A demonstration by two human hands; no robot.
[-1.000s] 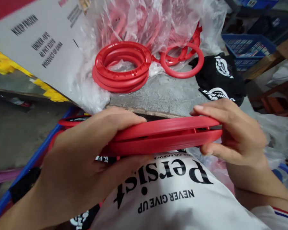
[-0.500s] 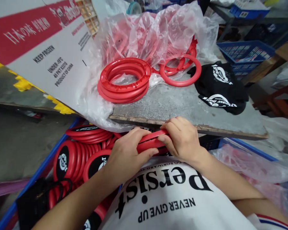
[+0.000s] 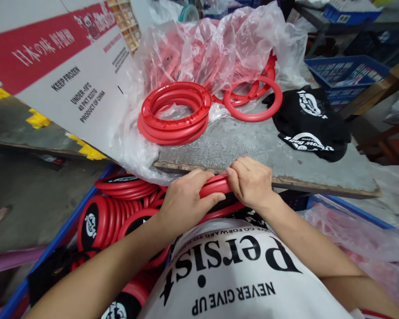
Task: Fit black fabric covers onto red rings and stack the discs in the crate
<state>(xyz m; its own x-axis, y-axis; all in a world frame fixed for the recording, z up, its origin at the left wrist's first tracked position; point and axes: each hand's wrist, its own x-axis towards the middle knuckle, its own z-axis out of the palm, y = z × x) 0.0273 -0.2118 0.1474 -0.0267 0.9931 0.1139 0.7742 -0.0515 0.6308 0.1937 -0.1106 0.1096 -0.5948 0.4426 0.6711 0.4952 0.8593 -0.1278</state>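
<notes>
Both hands grip a red-rimmed disc (image 3: 215,188) with a black middle, held on edge between my body and the tabletop's front edge. My left hand (image 3: 186,197) is closed round its left side, thumb along the near face. At the right end of the rim, my right hand (image 3: 252,181) is curled tight with its fingers bent over. A dark seam runs along the rim. On the table lie stacked red rings (image 3: 174,136), a loose red ring (image 3: 252,117) and black printed fabric pieces (image 3: 309,122). The disc's lower part is partly hidden.
Below left, a blue-edged crate (image 3: 58,221) holds several red-and-black discs (image 3: 95,223). A clear plastic bag (image 3: 193,40) covers more rings at the back of the grey table (image 3: 229,146). A printed carton (image 3: 63,84) stands left; a blue basket (image 3: 346,71) sits back right.
My right hand has closed tighter on the disc's rim, its thumb now tucked in. The disc is tilted differently, showing more black below the rim. The view has shifted slightly.
</notes>
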